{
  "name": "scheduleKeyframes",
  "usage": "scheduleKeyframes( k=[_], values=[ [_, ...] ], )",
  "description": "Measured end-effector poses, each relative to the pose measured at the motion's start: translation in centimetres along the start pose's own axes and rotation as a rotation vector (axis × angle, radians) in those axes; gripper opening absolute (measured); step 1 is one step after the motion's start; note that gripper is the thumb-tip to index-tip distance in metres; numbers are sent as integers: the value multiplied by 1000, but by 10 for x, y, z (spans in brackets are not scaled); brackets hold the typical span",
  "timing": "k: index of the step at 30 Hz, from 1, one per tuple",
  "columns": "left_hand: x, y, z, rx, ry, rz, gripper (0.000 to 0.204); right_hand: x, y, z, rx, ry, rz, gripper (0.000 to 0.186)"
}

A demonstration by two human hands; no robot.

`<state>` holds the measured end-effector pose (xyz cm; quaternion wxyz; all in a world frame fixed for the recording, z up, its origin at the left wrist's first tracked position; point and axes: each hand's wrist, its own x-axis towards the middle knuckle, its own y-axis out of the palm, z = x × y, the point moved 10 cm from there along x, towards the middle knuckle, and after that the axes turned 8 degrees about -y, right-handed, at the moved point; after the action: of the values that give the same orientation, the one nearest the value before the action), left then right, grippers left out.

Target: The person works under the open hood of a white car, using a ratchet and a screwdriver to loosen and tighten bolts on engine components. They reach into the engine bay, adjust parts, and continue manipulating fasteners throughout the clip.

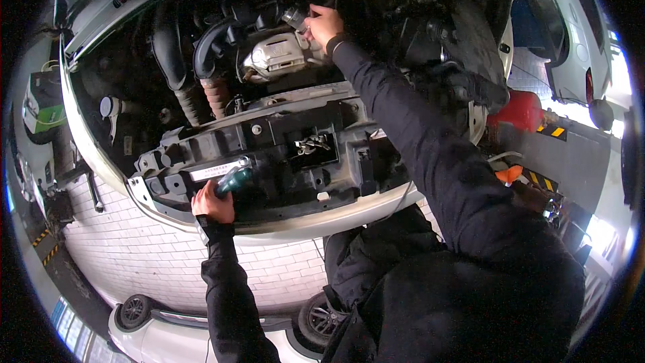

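In an open engine bay, my left hand (212, 204) grips a dark teal tool (234, 180) at the front panel (269, 191), beside a white label strip (218, 168). My right hand (324, 25) reaches deep into the bay, fingers closed round a grey cylindrical part (293, 19) just above a silver metal cover (274, 56); whether that part is loose or fixed I cannot tell. Black curved hoses (208, 50) run left of the cover.
Around me are a red rounded tank (521, 111) at the right, a green box (41, 104) at the left, another white car (161, 336) behind, and a car (564, 33) at the upper right. An orange object (508, 175) lies right of my sleeve.
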<state>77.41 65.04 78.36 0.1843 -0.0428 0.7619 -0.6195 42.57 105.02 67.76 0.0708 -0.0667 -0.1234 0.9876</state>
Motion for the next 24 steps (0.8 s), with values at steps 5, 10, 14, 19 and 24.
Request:
scheduleKeyframes(
  k=[5, 10, 14, 19, 24],
  values=[
    [1, 1, -2, 25, 7, 61, 41, 19, -42, -9, -311, -182, 20, 46],
    [-2, 7, 6, 14, 48, -1, 45, 26, -61, 15, -530, -258, 45, 41],
    [4, 9, -2, 36, 32, 60, 49, 19, -44, 6, -474, -247, 3, 47],
    [-2, 5, 8, 4, 1, 14, 41, -4, 11, 14, -210, -14, 126, 56],
    [3, 7, 1, -30, 15, 22, 39, 8, -27, 14, -487, -237, 1, 52]
  ],
)
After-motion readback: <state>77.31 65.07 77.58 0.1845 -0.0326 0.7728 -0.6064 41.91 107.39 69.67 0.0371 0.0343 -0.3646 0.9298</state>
